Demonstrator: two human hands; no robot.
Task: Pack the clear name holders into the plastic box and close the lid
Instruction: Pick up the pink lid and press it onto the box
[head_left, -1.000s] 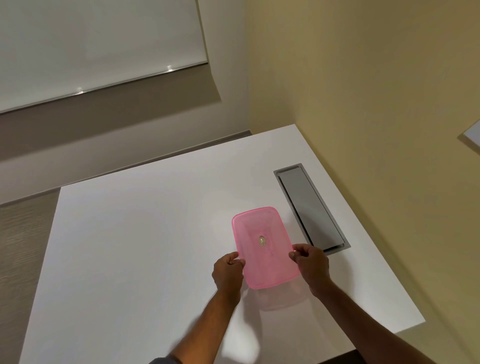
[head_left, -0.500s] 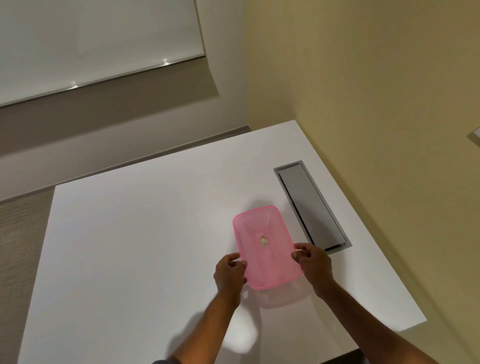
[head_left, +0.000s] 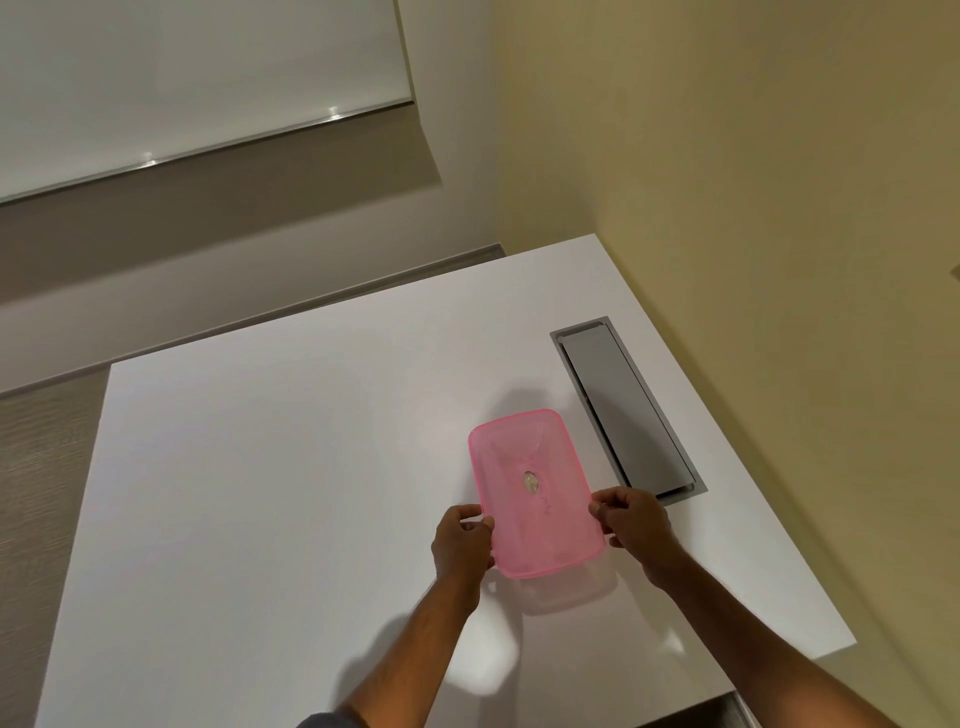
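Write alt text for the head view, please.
Two bare hands, left and right, hold a pink lid by its side edges over a clear plastic box on a white table; a grey hatch lies beside it.

The lid (head_left: 535, 493) sits on the box (head_left: 571, 592), which stands on the table (head_left: 260, 493) toward its right side. My left hand (head_left: 462, 545) is at the lid's left edge, my right hand (head_left: 636, 527) at its right. A recessed hatch (head_left: 626, 408) lies just right of the box.
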